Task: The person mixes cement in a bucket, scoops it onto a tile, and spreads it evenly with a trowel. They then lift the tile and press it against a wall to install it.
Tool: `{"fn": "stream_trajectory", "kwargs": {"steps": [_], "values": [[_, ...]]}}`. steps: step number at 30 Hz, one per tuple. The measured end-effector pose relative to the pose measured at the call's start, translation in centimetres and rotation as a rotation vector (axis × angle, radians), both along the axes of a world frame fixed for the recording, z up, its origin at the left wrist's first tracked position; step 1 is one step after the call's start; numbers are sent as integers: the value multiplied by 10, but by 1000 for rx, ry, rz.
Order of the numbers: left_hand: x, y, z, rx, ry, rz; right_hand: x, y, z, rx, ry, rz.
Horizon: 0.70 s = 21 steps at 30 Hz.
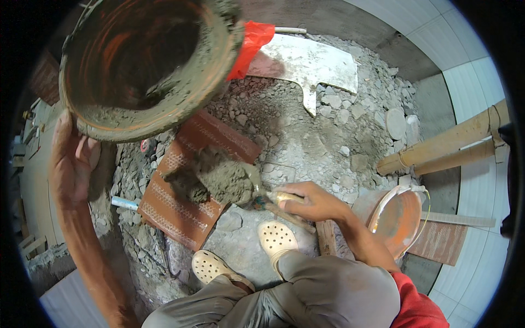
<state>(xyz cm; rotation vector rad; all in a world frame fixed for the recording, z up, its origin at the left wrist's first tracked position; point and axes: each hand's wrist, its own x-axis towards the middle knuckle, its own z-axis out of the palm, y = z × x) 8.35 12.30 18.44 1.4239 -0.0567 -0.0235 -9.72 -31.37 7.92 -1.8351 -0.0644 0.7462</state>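
My left hand (74, 161) grips the near-left rim of a mortar-smeared bucket (147, 127), raised and tilted so its dark inside shows. Wet grey mortar clings to its wall. My right hand (317, 202) is closed around the handle of a trowel (258, 198). Its blade is mostly hidden by a heap of grey mortar (227, 177). Beneath the heap lies a reddish-brown tile (174, 214), marked with pale patterned bands, at a slant on the ground before my feet.
Rubble (328, 142) covers the ground ahead, with a broken white panel (317, 57) and red plastic (254, 44) on it. To the right stand an orange-lined bucket (402, 218) and bamboo poles (448, 139) by a tiled wall (478, 87). A brick-coloured tile (440, 240) lies behind that bucket.
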Motion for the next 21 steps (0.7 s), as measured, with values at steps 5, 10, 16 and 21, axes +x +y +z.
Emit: {"fn": "stream_trajectory", "kwargs": {"steps": [5, 10, 16, 21], "values": [[19, -102, 30, 59, -100, -215, -8, 7, -35, 32, -84, 58], [45, -221, 16, -81, 126, -481, -12, 16, -53, 46, -75, 0], [37, -373, -51, -165, 359, -552, -6, 19, -57, -24, -34, 8], [21, -446, -115, -191, 419, -483, -3, 23, -65, -71, -6, -87]]}}
